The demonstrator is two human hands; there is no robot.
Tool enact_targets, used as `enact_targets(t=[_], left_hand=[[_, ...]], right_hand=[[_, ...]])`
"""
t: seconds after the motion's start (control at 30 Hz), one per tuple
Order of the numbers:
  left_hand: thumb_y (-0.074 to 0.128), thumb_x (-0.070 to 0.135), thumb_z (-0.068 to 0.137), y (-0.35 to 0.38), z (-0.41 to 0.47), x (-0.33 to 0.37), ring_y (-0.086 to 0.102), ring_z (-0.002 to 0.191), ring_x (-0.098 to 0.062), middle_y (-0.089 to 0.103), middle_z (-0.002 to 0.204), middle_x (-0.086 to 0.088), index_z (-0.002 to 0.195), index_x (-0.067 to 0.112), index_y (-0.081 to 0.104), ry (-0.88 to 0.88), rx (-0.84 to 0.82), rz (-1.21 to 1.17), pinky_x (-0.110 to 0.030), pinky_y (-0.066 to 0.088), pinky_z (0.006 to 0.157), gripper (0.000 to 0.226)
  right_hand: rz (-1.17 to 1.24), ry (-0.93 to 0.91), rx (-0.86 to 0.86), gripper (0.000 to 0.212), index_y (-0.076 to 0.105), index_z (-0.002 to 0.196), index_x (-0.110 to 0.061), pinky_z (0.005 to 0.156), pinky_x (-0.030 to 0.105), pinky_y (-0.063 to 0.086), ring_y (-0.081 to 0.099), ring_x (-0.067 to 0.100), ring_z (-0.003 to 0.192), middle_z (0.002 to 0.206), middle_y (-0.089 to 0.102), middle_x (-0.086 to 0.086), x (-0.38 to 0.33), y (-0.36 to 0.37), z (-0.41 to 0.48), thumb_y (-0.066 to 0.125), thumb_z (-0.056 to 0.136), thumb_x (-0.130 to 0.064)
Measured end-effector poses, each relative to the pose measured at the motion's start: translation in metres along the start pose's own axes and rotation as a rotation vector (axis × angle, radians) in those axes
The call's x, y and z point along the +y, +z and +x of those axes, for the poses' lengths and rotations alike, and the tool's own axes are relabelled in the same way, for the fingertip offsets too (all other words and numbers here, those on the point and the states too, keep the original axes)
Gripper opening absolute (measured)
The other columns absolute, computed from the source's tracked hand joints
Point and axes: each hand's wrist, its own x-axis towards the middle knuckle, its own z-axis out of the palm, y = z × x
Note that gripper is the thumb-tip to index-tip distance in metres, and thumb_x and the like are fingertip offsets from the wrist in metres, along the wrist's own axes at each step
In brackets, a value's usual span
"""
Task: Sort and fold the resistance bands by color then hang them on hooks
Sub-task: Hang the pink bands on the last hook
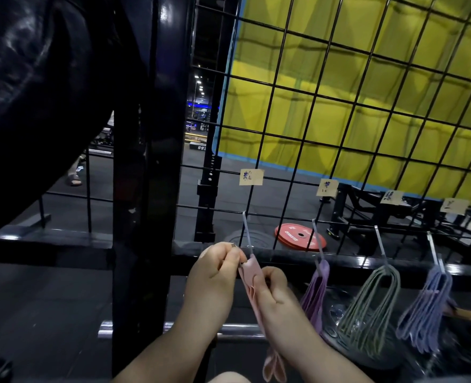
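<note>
Pink band [252, 272]: pale pink, flat, folded into several layers. It hangs long between my forearms, and its loop ends dangle near the bottom edge.

Left hand [215, 269]: fingers curled, thumb and forefinger pinching the top fold of the pink band, right at the lower end of the leftmost hook [246, 233]. Can't tell whether the fold is over the hook tip.

Right hand [273, 291]: just right of the left hand and a little nearer, fingers curled round the band below the fold, thumb pressed against it.

To the right, three more hooks on the wire grid [339, 106], each loaded:
- purple bands [315, 294], next along
- grey-green bands [372, 308], hanging in wide loops
- lavender bands [427, 302], farthest right

Paper label [251, 177] clipped to the grid above the leftmost hook; writing too small to read. Beyond the grid, a red weight plate [299, 236] lies flat on the dark floor, with a yellow wall [367, 78] behind
</note>
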Motion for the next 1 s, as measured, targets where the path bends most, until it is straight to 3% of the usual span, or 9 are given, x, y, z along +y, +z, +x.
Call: enact_targets(t=[0.17,0.3,0.43,0.53,0.63,0.7,0.77,0.87,1.0], left_hand=[[0.057,0.035,0.088,0.001,-0.008,-0.001,0.053,0.064,-0.009,0.059,0.076,0.002,0.071,0.023,0.057,0.067,-0.009,0.062,-0.027,0.046,0.060,0.021],[0.067,0.033,0.081,0.005,-0.008,0.002,0.056,0.061,-0.012,0.060,0.070,0.000,0.069,0.021,0.054,0.148,0.044,0.106,-0.031,0.049,0.058,0.020],[0.071,0.022,0.077,0.009,-0.008,-0.003,0.052,0.060,-0.016,0.057,0.068,-0.003,0.074,0.016,0.053,0.164,0.066,0.135,-0.030,0.046,0.054,0.019],[0.068,0.019,0.082,0.011,-0.010,-0.009,0.052,0.061,-0.007,0.055,0.067,0.007,0.084,0.025,0.053,0.122,0.061,0.098,-0.026,0.046,0.058,0.016],[0.064,0.030,0.087,0.013,-0.013,-0.015,0.057,0.066,-0.005,0.058,0.072,0.011,0.099,0.034,0.053,0.081,0.000,0.097,-0.026,0.049,0.063,0.017],[0.060,0.035,0.090,0.015,-0.015,-0.022,0.054,0.063,-0.004,0.057,0.070,0.007,0.094,0.032,0.051,0.059,-0.043,0.165,-0.018,0.043,0.056,0.011],[0.058,0.033,0.093,0.018,-0.018,-0.028,0.049,0.059,-0.005,0.054,0.068,0.007,0.083,0.024,0.048,0.045,-0.052,0.207,-0.014,0.036,0.051,0.016],[0.053,0.032,0.096,0.023,-0.024,-0.033,0.057,0.066,0.002,0.061,0.075,0.009,0.083,0.024,0.055,-0.019,-0.127,0.178,-0.012,0.040,0.057,0.015],[0.050,0.037,0.096,0.026,-0.030,-0.044,0.063,0.078,-0.003,0.066,0.084,0.009,0.088,0.027,0.058,-0.052,-0.196,0.201,-0.025,0.050,0.070,0.015]], right_hand=[[0.071,0.034,-0.042,0.029,0.060,0.096,-0.022,0.084,0.029,0.047,0.061,0.009,0.091,0.093,0.066,-0.004,0.006,-0.003,0.000,0.038,0.100,-0.041],[0.064,0.044,-0.067,0.031,0.059,0.095,-0.024,0.089,0.037,0.047,0.060,0.015,0.095,0.095,0.065,0.000,0.009,-0.006,-0.002,0.037,0.100,-0.046],[0.022,0.078,-0.103,0.031,0.058,0.103,-0.029,0.083,0.024,0.044,0.058,0.006,0.100,0.102,0.064,-0.009,0.015,-0.007,-0.006,0.034,0.100,-0.049],[0.008,0.065,-0.097,0.029,0.057,0.099,-0.028,0.079,0.023,0.043,0.058,0.008,0.096,0.098,0.063,-0.008,0.016,-0.011,-0.006,0.034,0.101,-0.046],[0.068,0.073,-0.132,0.026,0.058,0.098,-0.029,0.084,0.027,0.045,0.060,0.008,0.093,0.093,0.065,-0.010,0.019,-0.016,-0.006,0.038,0.100,-0.045],[0.091,0.085,-0.167,0.023,0.058,0.091,-0.033,0.082,0.029,0.045,0.061,0.008,0.085,0.084,0.064,-0.013,0.024,-0.018,-0.007,0.040,0.100,-0.044],[0.050,0.088,-0.195,0.023,0.059,0.092,-0.029,0.087,0.031,0.046,0.062,0.011,0.089,0.089,0.065,-0.008,0.031,-0.021,-0.009,0.041,0.100,-0.042],[0.017,0.108,-0.250,0.026,0.058,0.110,-0.024,0.098,0.034,0.047,0.062,0.013,0.105,0.109,0.065,0.001,0.039,-0.026,-0.012,0.041,0.101,-0.041],[-0.032,0.105,-0.303,0.024,0.055,0.114,-0.028,0.097,0.030,0.048,0.061,0.007,0.105,0.110,0.065,-0.004,0.046,-0.032,-0.015,0.040,0.101,-0.042]])
